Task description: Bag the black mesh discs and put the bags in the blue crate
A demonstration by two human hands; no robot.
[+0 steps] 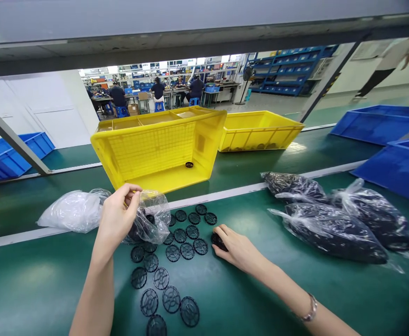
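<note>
At the green table, the right hand curls round black discs; the left hand pinches a bag.

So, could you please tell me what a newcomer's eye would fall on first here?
Probably the large yellow bin near the centre, tipped so its opening faces the viewer. Next, perhaps, the black spoked discs spread over the green table, with the left hand holding a clear plastic bag and the right hand around a dark piece. Three plump bags lie at the right.
</note>
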